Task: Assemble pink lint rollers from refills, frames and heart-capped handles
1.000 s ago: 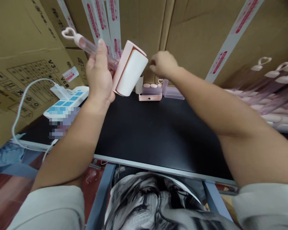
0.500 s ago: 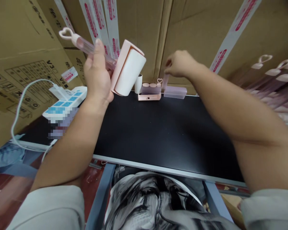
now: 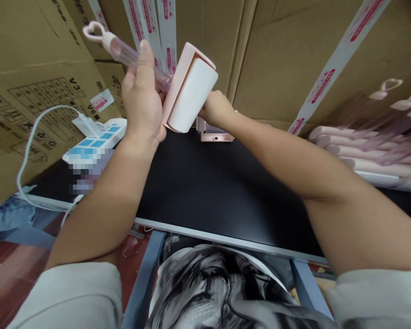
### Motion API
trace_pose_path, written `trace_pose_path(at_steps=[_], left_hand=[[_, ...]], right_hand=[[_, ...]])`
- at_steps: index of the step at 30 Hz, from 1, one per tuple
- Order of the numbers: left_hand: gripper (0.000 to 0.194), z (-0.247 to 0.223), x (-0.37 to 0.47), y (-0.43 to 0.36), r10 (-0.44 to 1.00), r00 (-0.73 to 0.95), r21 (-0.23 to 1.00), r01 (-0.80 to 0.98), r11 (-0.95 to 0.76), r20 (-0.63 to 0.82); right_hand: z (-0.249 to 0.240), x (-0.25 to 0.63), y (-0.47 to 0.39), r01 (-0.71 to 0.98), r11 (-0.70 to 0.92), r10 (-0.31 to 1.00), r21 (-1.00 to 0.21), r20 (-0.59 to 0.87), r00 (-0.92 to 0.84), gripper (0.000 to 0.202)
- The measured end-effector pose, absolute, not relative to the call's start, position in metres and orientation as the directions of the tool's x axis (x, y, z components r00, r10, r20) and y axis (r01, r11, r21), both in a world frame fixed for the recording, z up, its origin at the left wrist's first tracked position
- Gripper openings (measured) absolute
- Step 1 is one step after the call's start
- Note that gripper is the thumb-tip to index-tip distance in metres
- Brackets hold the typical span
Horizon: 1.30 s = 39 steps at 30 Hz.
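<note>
The left hand (image 3: 141, 103) is gripping a lint roller (image 3: 188, 93) by its handle, lifted off the worktop (image 3: 205, 183); the right hand (image 3: 215, 108) is reaching behind it, grip unclear.

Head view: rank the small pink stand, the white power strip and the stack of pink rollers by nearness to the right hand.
1. Small pink stand: just below the right hand, at the table's back edge.
2. White power strip: far left, beyond the left hand.
3. Stack of pink rollers: far right.
</note>
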State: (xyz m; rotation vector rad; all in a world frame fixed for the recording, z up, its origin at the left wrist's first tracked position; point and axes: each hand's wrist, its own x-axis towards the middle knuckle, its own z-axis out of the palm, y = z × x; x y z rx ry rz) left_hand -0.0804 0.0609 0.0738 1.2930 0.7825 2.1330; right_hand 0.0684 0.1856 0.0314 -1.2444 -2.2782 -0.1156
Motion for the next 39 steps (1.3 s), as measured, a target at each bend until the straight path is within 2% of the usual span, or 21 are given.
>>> trace_pose_path(at_steps=[4,9,13,15,18,25,31,34,36,39], left_hand=[[0.027,0.076,-0.082,0.058,0.673,-0.376,0.657,-0.194,-0.729,0.636],[0.030,0.075,-0.080,0.058,0.692,-0.389,0.632,-0.290,-0.718,0.608],[0.024,0.073,-0.076,0.056,0.672,-0.360,0.557,-0.378,-0.739,0.647],[0.022,0.073,-0.074,0.055,0.663,-0.374,0.546,-0.378,-0.748,0.649],[0.021,0.071,-0.071,0.054,0.659,-0.370,0.531,-0.395,-0.750,0.655],[0.027,0.057,-0.072,0.065,0.676,-0.322,0.611,-0.289,-0.737,0.663],[0.032,0.044,-0.062,0.065,0.739,-0.337,0.745,-0.141,-0.652,0.583],[0.042,0.032,-0.050,0.061,0.792,-0.300,0.817,-0.065,-0.573,0.531],[0.045,0.023,-0.042,0.057,0.814,-0.254,0.834,-0.047,-0.550,0.522],[0.045,0.012,-0.033,0.051,0.836,-0.133,0.843,-0.011,-0.538,0.532]], right_hand=[[0.030,0.070,0.180,0.829,0.533,0.783,-0.172,0.471,-0.406,0.039],[0.044,0.095,0.179,0.828,0.515,0.789,-0.222,0.500,-0.357,0.032],[0.046,0.152,0.197,0.817,0.519,0.759,-0.252,0.574,-0.305,0.016],[0.037,0.188,0.206,0.827,0.510,0.755,-0.236,0.584,-0.298,0.021],[0.011,0.236,0.211,0.874,0.438,0.816,-0.212,0.502,-0.287,0.025],[-0.037,0.268,0.202,0.867,0.465,0.803,-0.179,0.497,-0.328,0.043],[-0.036,0.255,0.190,0.873,0.443,0.821,-0.202,0.482,-0.305,0.038],[-0.025,0.251,0.174,0.838,0.483,0.790,-0.254,0.539,-0.293,0.036],[-0.015,0.243,0.154,0.735,0.573,0.760,-0.362,0.570,-0.312,0.040],[0.002,0.226,0.113,0.344,0.673,0.733,-0.655,0.528,-0.428,0.059]])
